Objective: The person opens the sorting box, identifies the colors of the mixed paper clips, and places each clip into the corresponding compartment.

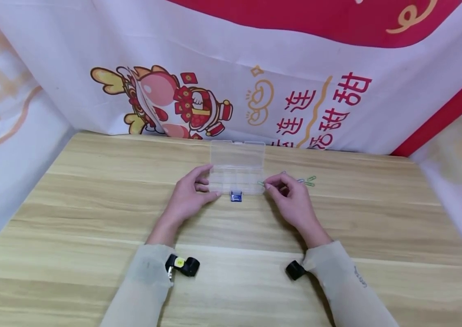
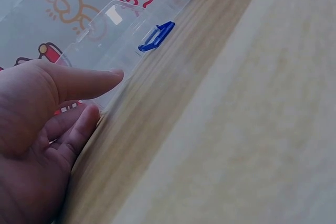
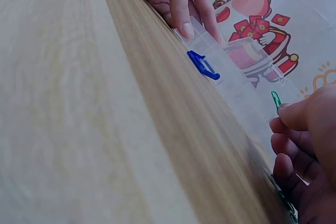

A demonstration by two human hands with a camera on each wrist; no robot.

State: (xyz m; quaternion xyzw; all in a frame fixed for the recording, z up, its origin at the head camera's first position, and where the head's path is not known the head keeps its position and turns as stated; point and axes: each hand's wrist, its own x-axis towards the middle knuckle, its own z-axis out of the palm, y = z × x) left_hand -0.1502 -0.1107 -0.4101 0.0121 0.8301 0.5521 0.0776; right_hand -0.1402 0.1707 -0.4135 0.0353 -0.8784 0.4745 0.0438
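A clear plastic compartment box lies on the table with its lid raised at the back. On its front edge is a blue latch. My left hand holds the box's left end, thumb at the front corner and index finger near the back corner. At the right end, my right hand pinches a green paper clip between thumb and index finger, over the right edge of the box. The right wrist view shows the clip standing up from the fingertips.
Several loose paper clips, mostly green, lie on the wooden table just beyond the right hand. A printed cloth hangs behind the table's back edge, close to the raised lid.
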